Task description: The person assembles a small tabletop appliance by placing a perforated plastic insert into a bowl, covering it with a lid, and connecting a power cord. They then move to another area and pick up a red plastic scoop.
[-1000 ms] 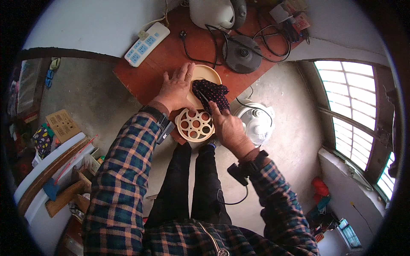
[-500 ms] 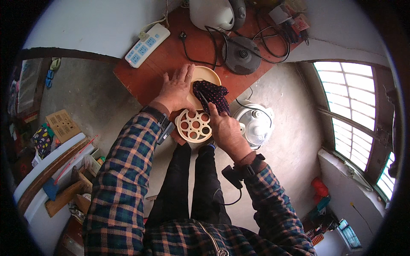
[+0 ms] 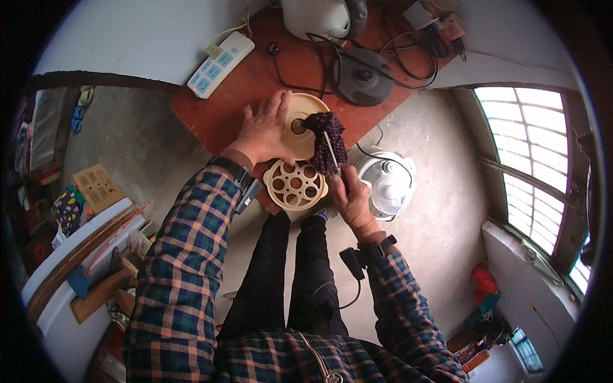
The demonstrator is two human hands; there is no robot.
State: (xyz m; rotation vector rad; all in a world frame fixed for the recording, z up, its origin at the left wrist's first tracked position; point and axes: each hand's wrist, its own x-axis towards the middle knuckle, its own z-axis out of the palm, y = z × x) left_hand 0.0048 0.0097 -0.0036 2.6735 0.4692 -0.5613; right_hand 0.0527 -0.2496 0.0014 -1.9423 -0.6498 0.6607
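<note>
A round cream plastic disc (image 3: pixel 308 145) with a dark round centre lies at the front of the red-brown table. Spread over its left side, my left hand (image 3: pixel 260 131) rests with fingers stretched out and the thumb at the near rim. My right hand (image 3: pixel 351 196) is closed round a tool with a thin metal shaft (image 3: pixel 330 150); its exact kind is unclear. The shaft runs up against a bunched dark cloth with pink dots (image 3: pixel 324 122), which covers the disc's right part. Just nearer to me sits a cream round piece with several holes (image 3: pixel 295 183), touched by neither hand.
A white power strip (image 3: pixel 220 65) lies at the table's left edge. Farther back are a white kettle (image 3: pixel 316 20), its dark round base (image 3: pixel 364 76) and looping black cords. Right of the table, a white lidded appliance (image 3: pixel 388 185) stands on the floor.
My right hand has moved right and slightly nearer to me with the tool. The cloth has shifted right, uncovering the disc's centre. My left hand stays on the disc.
</note>
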